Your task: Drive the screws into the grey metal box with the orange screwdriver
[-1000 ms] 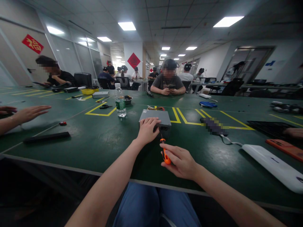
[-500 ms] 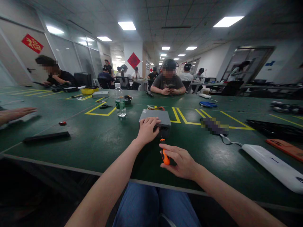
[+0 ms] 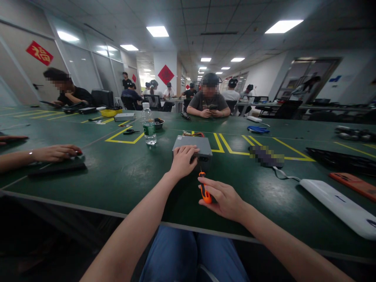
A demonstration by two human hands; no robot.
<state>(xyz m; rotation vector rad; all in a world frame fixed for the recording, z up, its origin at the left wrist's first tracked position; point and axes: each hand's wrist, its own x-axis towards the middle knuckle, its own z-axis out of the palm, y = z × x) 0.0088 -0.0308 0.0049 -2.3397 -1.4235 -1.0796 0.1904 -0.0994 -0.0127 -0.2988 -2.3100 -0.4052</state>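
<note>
A grey computer power supply (image 3: 203, 145) sits on the green table, its socket side facing me and cables at its far side. My left hand (image 3: 185, 158) grips its left front part, fingers laid across the top and thumb at the front face. In the fingers of my right hand (image 3: 225, 197) is a screwdriver (image 3: 206, 192) with an orange and black handle. Its thin shaft points away from me at the lower front of the power supply; whether the tip sits in a screw is too small to tell.
A water bottle (image 3: 149, 127) stands left of the power supply, near a small bowl (image 3: 159, 123). To the right lie a white power bank (image 3: 337, 207), an orange phone (image 3: 354, 184) and blue gloves (image 3: 258, 129). A co-worker's hand (image 3: 58, 152) reaches in above a black bar (image 3: 58, 169).
The co-worker's hand at the left has come in over the small red object. My left hand and the power supply stay put; the screwdriver handle has turned slightly in my right fingers.
</note>
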